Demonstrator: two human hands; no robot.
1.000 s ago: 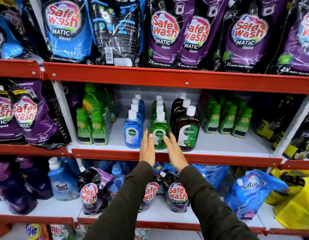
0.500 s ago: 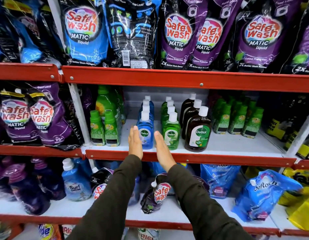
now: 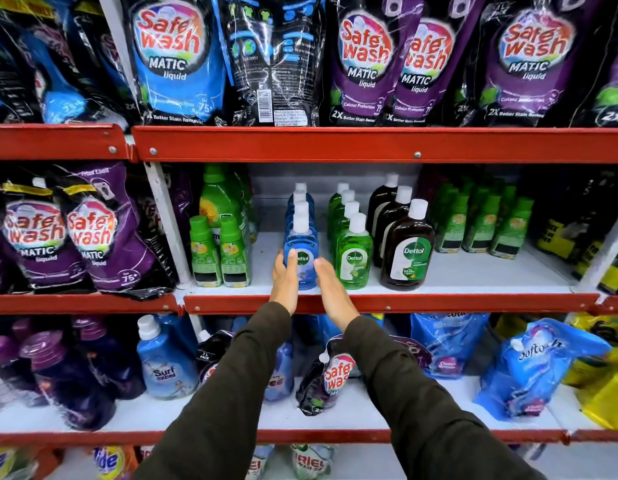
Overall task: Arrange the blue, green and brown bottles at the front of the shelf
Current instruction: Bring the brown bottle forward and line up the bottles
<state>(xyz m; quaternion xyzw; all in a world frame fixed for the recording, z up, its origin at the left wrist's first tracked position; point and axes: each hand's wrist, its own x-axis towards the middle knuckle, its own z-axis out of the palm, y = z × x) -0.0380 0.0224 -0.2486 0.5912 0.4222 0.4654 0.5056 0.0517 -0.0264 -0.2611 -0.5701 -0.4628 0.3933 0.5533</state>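
Note:
Three rows of Dettol bottles with white caps stand on the middle shelf (image 3: 439, 303). The front blue bottle (image 3: 306, 244), the front green bottle (image 3: 354, 258) and the front brown bottle (image 3: 408, 251) stand side by side near the red front edge, with more of each colour lined up behind. My left hand (image 3: 285, 282) lies flat against the left side of the front blue bottle, one finger across its label. My right hand (image 3: 335, 292) is flat with its fingertips at the blue bottle's right side, in the gap to the green one.
Small green bottles (image 3: 217, 254) stand left of the blue row and several more green bottles (image 3: 480, 220) to the right of the brown row. Detergent pouches (image 3: 363, 60) fill the shelf above, and pouches and a blue Surf bottle (image 3: 165, 365) the shelf below.
Both hands have moved left, from either side of the green bottle to either side of the front blue bottle, and the left hand now touches it.

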